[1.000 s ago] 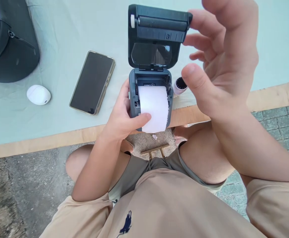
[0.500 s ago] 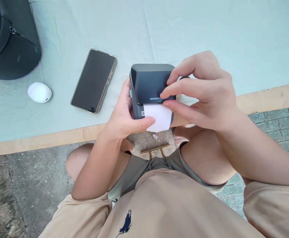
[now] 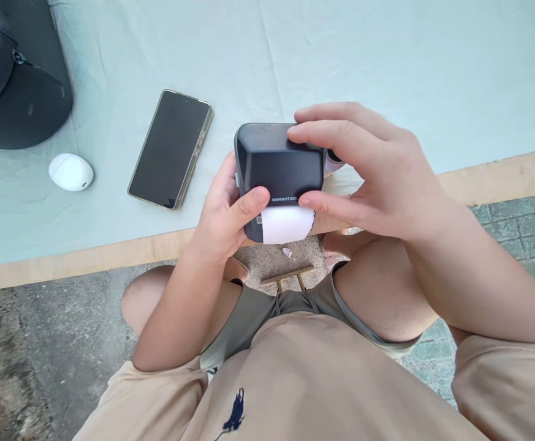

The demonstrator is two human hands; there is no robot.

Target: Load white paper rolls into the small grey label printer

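Head view: the label printer [image 3: 279, 168] is held at the near edge of the table [image 3: 387, 61], lid closed, with white paper [image 3: 287, 224] protruding from its front slot. The left hand [image 3: 223, 214] grips the printer's left side, its fingers wrapped on the housing and the thumb on the front. The right hand [image 3: 377, 171] clasps the top and right side. A small round object [image 3: 334, 160] behind the printer is mostly hidden, possibly a roll. A phone [image 3: 170, 149], a white case [image 3: 70, 172] and a dark bag [image 3: 14, 73] lie to the left.

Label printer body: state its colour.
Dark grey label printer, with white paper sticking out; head view.
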